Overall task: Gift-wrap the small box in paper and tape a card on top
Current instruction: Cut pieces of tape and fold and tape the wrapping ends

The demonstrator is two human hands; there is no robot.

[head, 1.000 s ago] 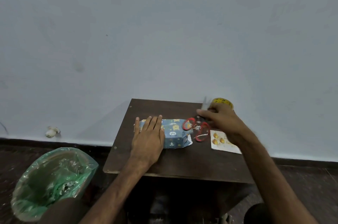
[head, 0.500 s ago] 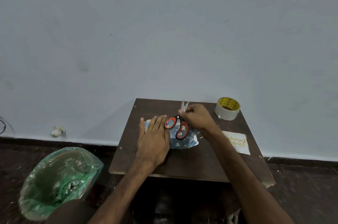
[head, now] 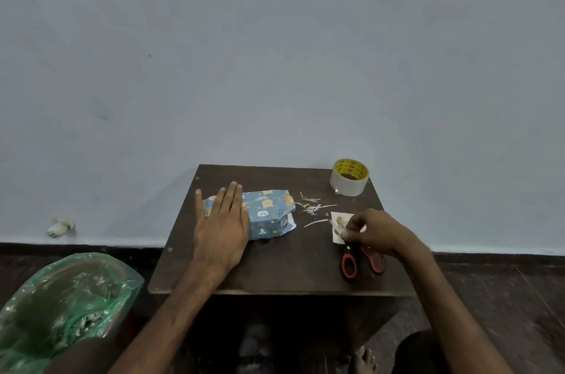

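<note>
Blue-papered, the small rectangular box (head: 269, 211) lies centre-left under the flat, spread left hand (head: 221, 230), while the right hand (head: 371, 233) pinches the white printed card (head: 337, 222) at right, which next needs lifting onto the box for taping.

Box (head: 269, 211) left on table (head: 290, 266), card (head: 337, 225) right, tape (head: 348, 178) behind

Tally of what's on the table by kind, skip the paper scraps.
Wrapped box: 1
Tape roll: 1
Card: 1
Scissors: 1
Total: 4
</note>
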